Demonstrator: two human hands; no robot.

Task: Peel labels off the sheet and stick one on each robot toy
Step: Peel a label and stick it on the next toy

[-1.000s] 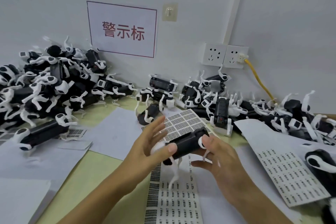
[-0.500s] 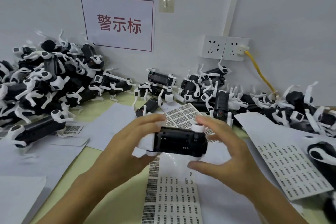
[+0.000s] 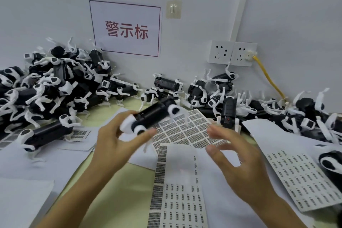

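Letting go w/ my right hand (image 3: 238,155), now spread free, I've swung the toy (image 3: 151,115) leftward gripped in my left hand (image 3: 112,142) — prob done, pile-bound.

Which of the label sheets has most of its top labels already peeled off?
The label sheet nearest the camera, between the two hands; its upper area is bare backing.

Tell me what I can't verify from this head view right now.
- Held robot toy: motion-blurred in the left hand, so whether a label is stuck on it can't be told.
- Label sheet print: too small to read; its lower end is cut off by the frame's bottom edge.
- Right hand fingers: blurred.
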